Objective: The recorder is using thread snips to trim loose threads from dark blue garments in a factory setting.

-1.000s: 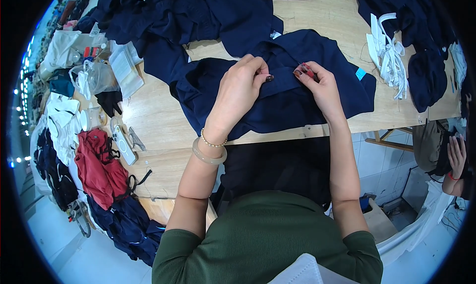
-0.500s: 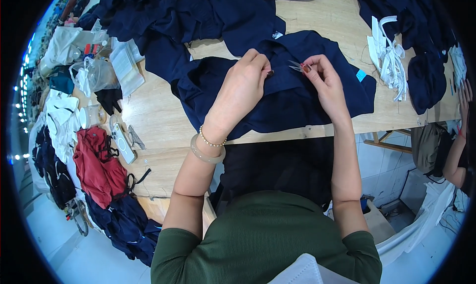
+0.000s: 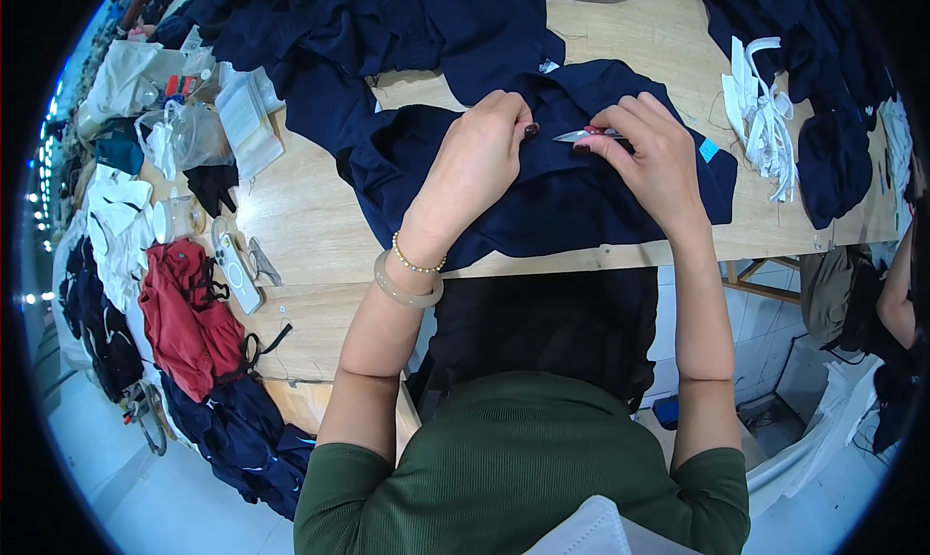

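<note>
A navy garment (image 3: 601, 201) lies spread on the wooden table in front of me, with a small light-blue tag (image 3: 708, 150) at its right side. My left hand (image 3: 475, 158) is over its middle, thumb and fingertips pinched together. What they grip is hidden or too fine to see. My right hand (image 3: 651, 148) holds small thread snips (image 3: 573, 136) over the same garment. Their pointed metal blades stick out leftward toward my left fingertips, with a small gap between.
More navy garments (image 3: 329, 32) are heaped at the far side. White fabric strips (image 3: 760, 119) lie at the right. Leftward are a clear plastic bag (image 3: 194, 134), a phone (image 3: 238, 279) and a red garment (image 3: 189, 323). Another person's arm (image 3: 896, 293) shows at the right edge.
My right hand has shifted rightward and turned, and the snips' blades, spread before, now look nearly together. My left hand has hardly moved. The other person's hand has dropped mostly out of sight.
</note>
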The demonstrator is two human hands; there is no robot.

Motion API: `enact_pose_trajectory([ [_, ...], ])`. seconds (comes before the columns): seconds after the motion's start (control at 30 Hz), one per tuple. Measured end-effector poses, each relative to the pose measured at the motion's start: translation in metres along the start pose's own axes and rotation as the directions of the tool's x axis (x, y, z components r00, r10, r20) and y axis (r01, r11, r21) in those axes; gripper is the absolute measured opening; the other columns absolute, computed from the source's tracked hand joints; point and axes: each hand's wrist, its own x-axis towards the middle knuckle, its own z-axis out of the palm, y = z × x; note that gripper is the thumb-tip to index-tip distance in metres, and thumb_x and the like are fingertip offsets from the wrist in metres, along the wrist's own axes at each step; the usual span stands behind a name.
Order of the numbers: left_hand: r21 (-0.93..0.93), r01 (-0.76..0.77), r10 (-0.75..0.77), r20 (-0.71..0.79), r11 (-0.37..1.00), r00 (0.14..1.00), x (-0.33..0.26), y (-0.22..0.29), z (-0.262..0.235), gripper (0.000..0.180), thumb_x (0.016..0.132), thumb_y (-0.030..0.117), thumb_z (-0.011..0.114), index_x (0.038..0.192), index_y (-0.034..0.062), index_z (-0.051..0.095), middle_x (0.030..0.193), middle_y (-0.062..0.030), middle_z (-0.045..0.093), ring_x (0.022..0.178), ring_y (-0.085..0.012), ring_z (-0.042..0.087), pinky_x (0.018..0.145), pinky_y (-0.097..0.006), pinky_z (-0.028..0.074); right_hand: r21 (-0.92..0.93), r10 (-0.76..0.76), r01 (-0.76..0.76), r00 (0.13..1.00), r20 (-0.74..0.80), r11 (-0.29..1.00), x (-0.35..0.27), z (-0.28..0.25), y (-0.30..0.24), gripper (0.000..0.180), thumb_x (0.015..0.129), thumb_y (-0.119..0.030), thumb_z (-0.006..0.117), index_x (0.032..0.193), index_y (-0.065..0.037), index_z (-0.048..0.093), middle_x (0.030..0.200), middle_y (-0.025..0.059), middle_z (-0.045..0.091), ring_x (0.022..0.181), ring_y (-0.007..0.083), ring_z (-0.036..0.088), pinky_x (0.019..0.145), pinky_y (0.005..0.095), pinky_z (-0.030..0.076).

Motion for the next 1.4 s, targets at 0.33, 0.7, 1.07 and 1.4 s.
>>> enact_pose_trajectory([
  [0.33, 0.024, 0.001, -0.001, 0.005, 1.000, 1.000, 0.001, 0.001, -0.001, 0.006, 0.088, 0.002, 0.058, 0.089, -0.0035, 0.057, 0.082, -0.0181, 0.058, 0.072, -0.0333, 0.058, 0.067, -0.037, 0.047, -0.052, -0.088, 0.088, 0.996, 0.004, 0.995, 0.008, 0.010, -0.002, 0.024, 0.075, -0.030, 0.075, 0.077, -0.009, 0.065, 0.072, 0.0001, 0.056, 0.072, 0.0154, 0.053, 0.058, 0.0261, 0.045],
  [0.7, 0.014, 0.003, -0.003, -0.002, 1.000, 1.000, 0.001, -0.002, 0.000, 0.007, 0.089, 0.003, 0.057, 0.089, -0.0037, 0.057, 0.078, -0.0186, 0.059, 0.070, -0.0331, 0.059, 0.065, -0.037, 0.047, -0.113, -0.106, 0.101, 0.993, -0.042, 0.988, 0.007, 0.008, 0.000, 0.022, 0.074, -0.028, 0.076, 0.079, -0.010, 0.065, 0.074, -0.0002, 0.054, 0.074, 0.0155, 0.053, 0.059, 0.0260, 0.046],
  [1.07, 0.012, -0.008, 0.008, -0.006, 1.000, 1.000, 0.000, -0.001, 0.000, 0.005, 0.088, 0.002, 0.057, 0.088, -0.0037, 0.056, 0.077, -0.0193, 0.059, 0.069, -0.0339, 0.059, 0.064, -0.037, 0.047, -0.127, -0.173, 0.168, 0.985, -0.028, 0.978, 0.011, 0.014, -0.005, 0.023, 0.071, -0.026, 0.077, 0.079, -0.010, 0.064, 0.076, 0.0003, 0.052, 0.076, 0.0162, 0.052, 0.060, 0.0264, 0.046],
  [1.4, -0.005, 0.079, -0.079, -0.007, 0.997, 0.997, -0.002, -0.010, -0.004, 0.004, 0.091, 0.001, 0.054, 0.092, -0.0030, 0.056, 0.077, -0.0158, 0.059, 0.073, -0.0256, 0.063, 0.064, -0.032, 0.049, -0.105, -0.141, 0.136, 0.989, -0.035, 0.985, 0.009, 0.014, -0.002, 0.021, 0.072, -0.024, 0.076, 0.079, -0.009, 0.063, 0.074, 0.0006, 0.053, 0.075, 0.0165, 0.053, 0.059, 0.0273, 0.046],
])
